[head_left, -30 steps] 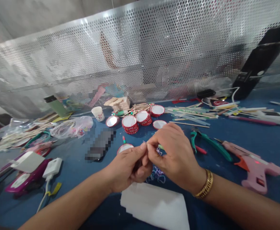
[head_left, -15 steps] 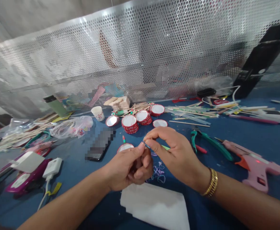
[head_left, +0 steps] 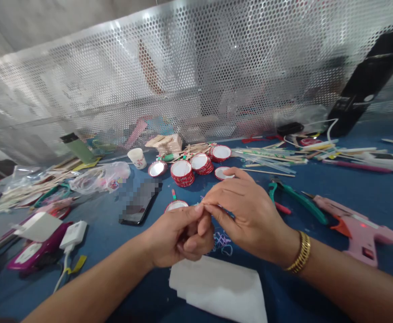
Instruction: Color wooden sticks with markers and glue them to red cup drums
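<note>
My left hand (head_left: 186,237) is closed, its thumb pressed on the index finger. My right hand (head_left: 246,220), with a gold bracelet at the wrist, pinches at the left hand's thumb tip, so the fingertips of both meet. Whatever small thing lies between them is hidden by the fingers. Under and behind the hands is a tangle of thin purple and blue loops (head_left: 221,242). Just beyond the left thumb lies a round white disc with a red rim (head_left: 176,205). A stack of white sheets (head_left: 220,287) lies below the hands.
Stacked red-rimmed discs (head_left: 182,172) and a paper cup (head_left: 137,158) stand farther back. A phone (head_left: 141,204) lies left. Green-handled pliers (head_left: 300,204) and a pink glue gun (head_left: 358,229) lie right. Chargers (head_left: 73,235) sit at left; a perforated metal screen (head_left: 189,80) closes the back.
My right hand has turned over slightly, its fingers closing lower over the left fingertips. The small bluish thing glimpsed between the fingertips is now covered. The left hand has barely moved.
</note>
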Demonstrator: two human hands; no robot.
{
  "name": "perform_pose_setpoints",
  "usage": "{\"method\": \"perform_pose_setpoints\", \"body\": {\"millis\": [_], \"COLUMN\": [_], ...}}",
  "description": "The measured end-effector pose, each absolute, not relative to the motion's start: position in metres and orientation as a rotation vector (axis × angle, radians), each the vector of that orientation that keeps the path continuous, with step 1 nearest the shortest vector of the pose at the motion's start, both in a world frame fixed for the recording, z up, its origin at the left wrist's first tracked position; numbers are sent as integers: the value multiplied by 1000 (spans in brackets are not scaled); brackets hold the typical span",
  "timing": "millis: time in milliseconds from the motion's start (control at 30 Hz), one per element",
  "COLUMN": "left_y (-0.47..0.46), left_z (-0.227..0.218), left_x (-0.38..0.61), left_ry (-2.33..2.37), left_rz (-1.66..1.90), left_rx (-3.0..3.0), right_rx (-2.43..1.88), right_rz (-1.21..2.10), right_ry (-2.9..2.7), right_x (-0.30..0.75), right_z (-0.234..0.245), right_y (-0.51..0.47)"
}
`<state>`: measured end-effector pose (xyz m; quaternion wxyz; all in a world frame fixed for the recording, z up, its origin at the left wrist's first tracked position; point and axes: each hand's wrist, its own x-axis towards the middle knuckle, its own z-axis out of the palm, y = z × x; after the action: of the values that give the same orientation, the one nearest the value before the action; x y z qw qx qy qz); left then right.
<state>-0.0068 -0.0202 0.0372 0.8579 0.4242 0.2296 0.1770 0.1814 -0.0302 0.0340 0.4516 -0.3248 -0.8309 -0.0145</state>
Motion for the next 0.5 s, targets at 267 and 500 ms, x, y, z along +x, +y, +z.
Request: {"method": "perform_pose_setpoints", "body": {"millis": [267, 500], "left_y": [-22, -17], "left_z": [36, 35], "left_x": [-6, -8], "left_ry": [476, 710], "left_rz": [359, 672], "left_rx": [959, 1284], "right_rx": [-846, -990], "right_rz": [-113, 637], "right_ry": [-1990, -1667], "right_x": [179, 189], "right_z": [36, 29], "right_y": [-30, -12]}}
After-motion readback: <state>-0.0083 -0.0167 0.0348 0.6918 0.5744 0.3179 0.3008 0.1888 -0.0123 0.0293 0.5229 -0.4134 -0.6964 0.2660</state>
